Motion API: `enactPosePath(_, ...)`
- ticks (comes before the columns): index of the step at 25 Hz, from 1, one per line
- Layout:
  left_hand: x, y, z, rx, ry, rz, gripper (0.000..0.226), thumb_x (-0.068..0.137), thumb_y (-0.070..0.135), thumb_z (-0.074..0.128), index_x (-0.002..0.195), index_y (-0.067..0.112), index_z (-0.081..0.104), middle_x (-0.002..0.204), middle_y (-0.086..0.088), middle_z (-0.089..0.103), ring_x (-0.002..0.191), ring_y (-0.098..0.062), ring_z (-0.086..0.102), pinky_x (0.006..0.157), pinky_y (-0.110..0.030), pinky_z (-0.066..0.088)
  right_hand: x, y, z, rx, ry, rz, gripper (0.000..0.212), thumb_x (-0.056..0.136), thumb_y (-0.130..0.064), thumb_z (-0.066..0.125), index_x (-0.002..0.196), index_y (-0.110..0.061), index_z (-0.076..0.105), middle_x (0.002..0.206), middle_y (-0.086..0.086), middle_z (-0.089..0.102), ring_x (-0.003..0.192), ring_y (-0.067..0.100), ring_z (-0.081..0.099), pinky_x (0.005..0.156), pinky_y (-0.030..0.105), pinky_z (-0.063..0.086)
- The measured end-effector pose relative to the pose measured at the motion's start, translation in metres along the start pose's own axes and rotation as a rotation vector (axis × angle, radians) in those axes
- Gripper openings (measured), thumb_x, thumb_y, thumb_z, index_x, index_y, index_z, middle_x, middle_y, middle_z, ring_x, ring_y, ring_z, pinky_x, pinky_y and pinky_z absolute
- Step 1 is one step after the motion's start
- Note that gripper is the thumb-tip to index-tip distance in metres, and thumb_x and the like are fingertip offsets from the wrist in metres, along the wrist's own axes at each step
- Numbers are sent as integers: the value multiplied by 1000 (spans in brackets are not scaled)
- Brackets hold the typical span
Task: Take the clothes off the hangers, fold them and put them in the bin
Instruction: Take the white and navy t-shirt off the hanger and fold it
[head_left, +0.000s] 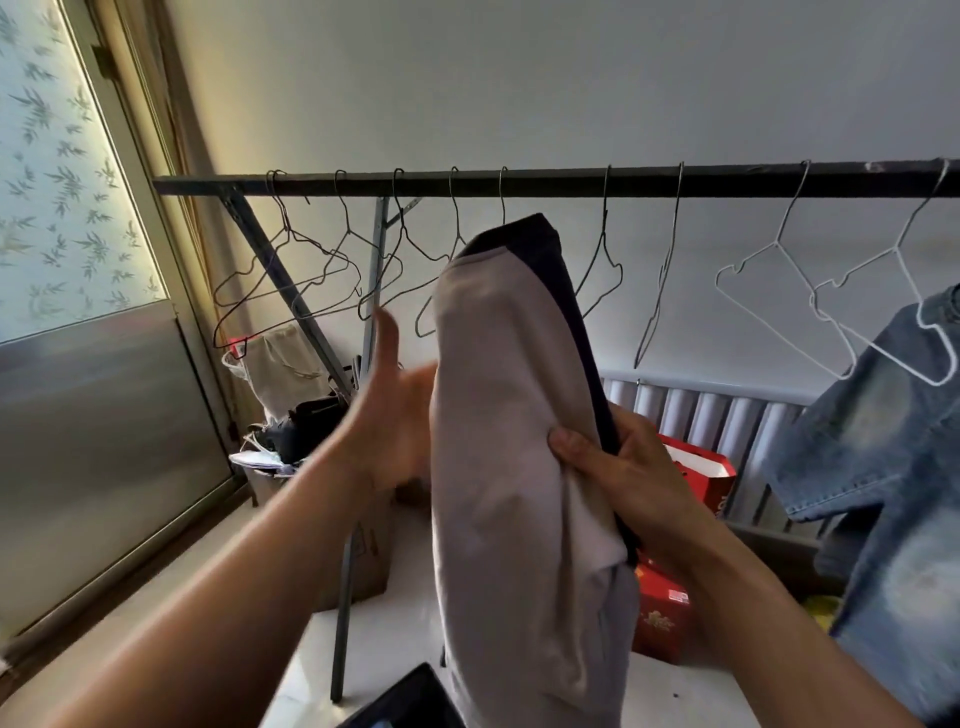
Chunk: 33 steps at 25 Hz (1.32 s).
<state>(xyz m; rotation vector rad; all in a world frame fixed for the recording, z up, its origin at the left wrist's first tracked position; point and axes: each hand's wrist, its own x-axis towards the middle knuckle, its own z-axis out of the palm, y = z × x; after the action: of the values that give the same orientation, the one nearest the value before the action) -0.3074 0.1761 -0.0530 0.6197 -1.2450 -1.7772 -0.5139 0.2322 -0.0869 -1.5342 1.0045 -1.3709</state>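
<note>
Closest to me, the doubled-over beige & navy garment (509, 415) stood upright between my hands, off its hanger. Right hand (623, 467) pinched its edge, thumb in front, fingers behind, so the fold wouldn't slip. Left hand (395, 415) was released, flat, thumb up, at the cloth's left edge, prob. to smooth it. Denim piece (893, 441) hung on a white hanger (930, 332) at the rail (571, 184), so more to do. Couldn't make out the bin.

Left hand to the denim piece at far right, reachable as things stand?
Probably not directly. The left hand is open, but the beige garment, gripped by the right hand, stands between it and the denim piece hanging at far right. It would have to cross over both.
</note>
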Motion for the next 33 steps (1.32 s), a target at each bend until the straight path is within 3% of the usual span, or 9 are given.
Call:
enactPosePath(2,-17,-39,0,4,-27,-62,91,52,85,60,108,15,76,115,-15,71,102,-26,70,88,-41,56,3,-1,-1,4,22,13,16,91,-14,62,100,-26,68,96,-10,75,90,8,70,76,21,54)
enactPosePath(4,-20,-59,0,126,73,75,69,49,56,89,103,15,76,105,-13,74,94,-24,71,77,-34,60,4,4,0,3,40,46,15,93,-14,61,98,-25,68,95,-9,75,90,8,70,76,22,53)
enactPosePath(6,-22,-61,5,296,201,257,50,67,29,84,113,18,67,105,-9,74,96,-25,70,75,-29,57,4,6,2,13,52,73,15,94,-15,59,104,-23,68,100,-6,75,94,11,70,80,25,54)
enactPosePath(11,-31,-62,18,449,367,396,80,85,9,72,146,44,33,113,6,72,105,-18,69,87,-36,56,7,10,0,-23,97,-14,59,94,-15,60,138,-49,39,111,-32,64,103,-4,63,89,22,53)
enactPosePath(16,-31,-57,22,584,504,418,28,87,6,69,108,25,74,98,6,76,92,-4,69,89,-29,54,2,12,-12,-192,-103,18,54,85,-16,72,129,-41,54,121,-18,60,109,2,61,88,26,56)
enactPosePath(20,-41,-45,15,631,398,289,47,79,-4,73,118,23,67,96,1,76,85,-10,69,81,-28,59,2,10,-14,-387,-124,22,40,86,-11,70,122,-27,59,108,-11,66,98,1,63,86,25,56)
enactPosePath(26,-49,-21,3,1186,436,349,26,71,26,81,94,33,72,86,15,73,82,2,67,79,-33,57,8,4,-14,-352,-49,-49,8,83,-18,74,88,-22,69,99,-1,63,91,13,64,77,26,54)
enactPosePath(30,-49,-4,-1,1127,449,356,17,74,44,75,83,30,75,80,9,68,78,-14,66,73,-44,57,8,-5,-8,-63,-65,40,14,86,-20,67,93,-8,71,91,11,74,83,21,68,75,35,55)
enactPosePath(33,-43,-9,0,672,486,353,35,68,48,81,86,19,74,83,7,65,79,-19,63,61,-31,54,12,-11,3,78,-15,96,11,91,-16,62,89,-12,72,81,3,75,75,13,69,68,24,55)
